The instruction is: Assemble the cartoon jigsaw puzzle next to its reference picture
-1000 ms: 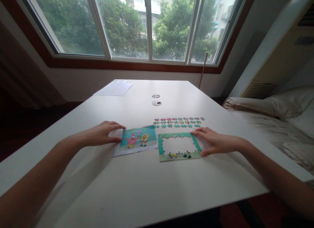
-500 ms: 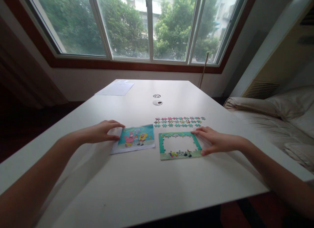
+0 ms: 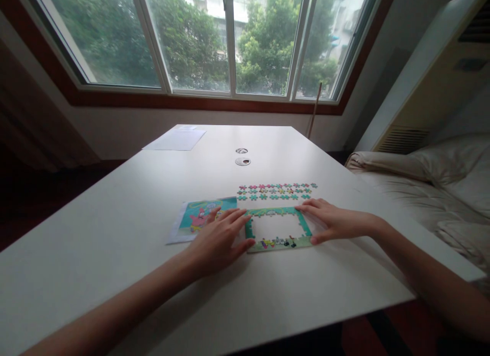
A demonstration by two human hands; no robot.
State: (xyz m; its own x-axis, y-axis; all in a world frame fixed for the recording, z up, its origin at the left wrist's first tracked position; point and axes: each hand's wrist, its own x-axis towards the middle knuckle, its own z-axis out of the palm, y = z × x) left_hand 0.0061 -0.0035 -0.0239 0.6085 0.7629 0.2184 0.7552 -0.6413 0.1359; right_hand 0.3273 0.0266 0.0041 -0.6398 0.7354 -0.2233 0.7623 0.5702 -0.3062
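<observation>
A jigsaw puzzle frame (image 3: pixel 279 243) with a green, cartoon-printed border and a vacant middle lies flat on the white table. At its left edge is my left hand (image 3: pixel 220 241), fingers spread, thumb and fingertips touching the border. My right hand (image 3: pixel 337 220) rests at the frame's right edge, open, its fingers at the upper corner and its thumb at the lower one. Left of the frame lies a cartoon picture sheet (image 3: pixel 190 218), partly covered by my left hand. Loose puzzle pieces (image 3: pixel 273 191) are laid out in three rows behind the frame.
The white table (image 3: pixel 133 192) reaches toward a window. Two round fittings (image 3: pixel 242 161) are set in its top, and white paper (image 3: pixel 176 140) lies at the far left. A pale padded seat (image 3: pixel 406 187) stands to the right.
My left hand has moved right, from the picture sheet's left edge to the left side of the puzzle frame. The right hand stays at the frame's right edge. The view has shifted slightly.
</observation>
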